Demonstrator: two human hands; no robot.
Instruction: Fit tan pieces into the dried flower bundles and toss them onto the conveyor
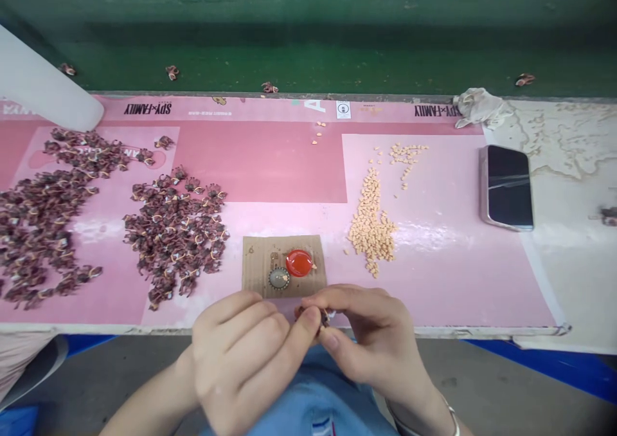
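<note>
My left hand (245,352) and my right hand (371,336) meet at the table's near edge, fingertips pinched together on a tiny dark piece (322,317) that I cannot make out clearly. Just beyond them lies a square of brown cardboard (258,259) carrying a red bottle cap (299,262) and a grey metal cap (279,278). A heap of small beige pellets (371,227) lies right of the cardboard. Piles of small dark maroon pieces (176,230) with pale loops cover the pink mat's left half.
The pink printed mat (284,166) covers the table. A phone (506,186) lies face up at the right, a crumpled glove (482,107) behind it. A white object (43,89) juts in at far left. A green channel (308,50) with stray pieces runs behind.
</note>
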